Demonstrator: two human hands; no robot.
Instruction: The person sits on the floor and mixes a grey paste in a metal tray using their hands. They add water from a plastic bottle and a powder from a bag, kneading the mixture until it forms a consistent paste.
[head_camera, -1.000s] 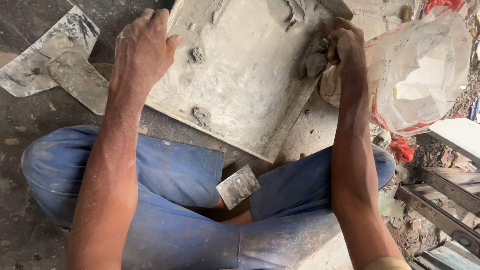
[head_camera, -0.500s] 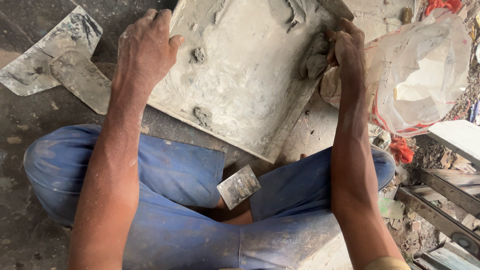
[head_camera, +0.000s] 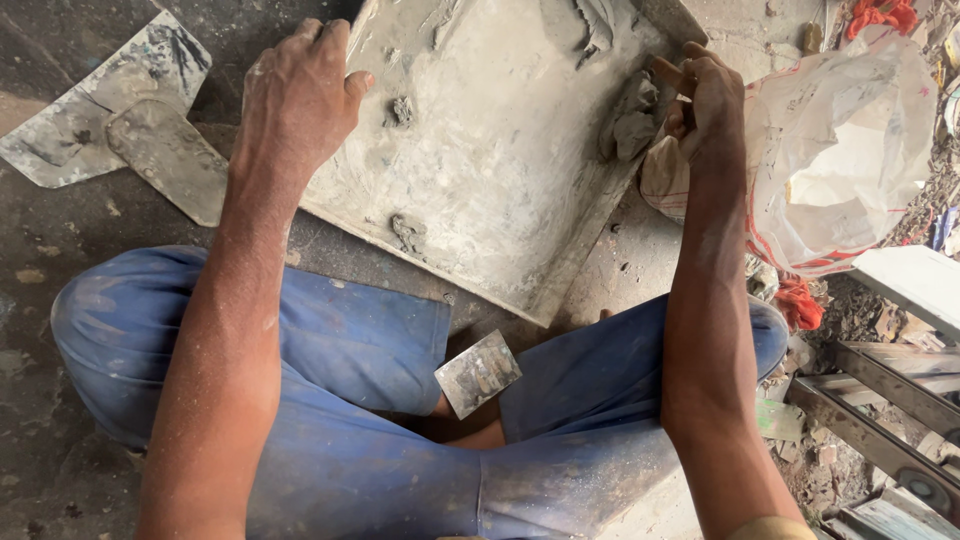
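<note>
While left hand (head_camera: 300, 95) steadies board (head_camera: 490, 170), white sack (head_camera: 850, 150) lies rightward.

Two hands are in view, the left hand (head_camera: 300, 95) on the left edge of one grey board (head_camera: 500, 180) and the right hand (head_camera: 705, 100) at its right edge. On the board lie four lumps of grey putty: two small lumps (head_camera: 402, 110) (head_camera: 408, 232), one big lump (head_camera: 630, 125) and a smear (head_camera: 598, 20) at the top edge. There are also three flat scrapers (head_camera: 168, 170) (head_camera: 90, 120) (head_camera: 478, 372) and one plastic bag (head_camera: 840, 150).
</note>
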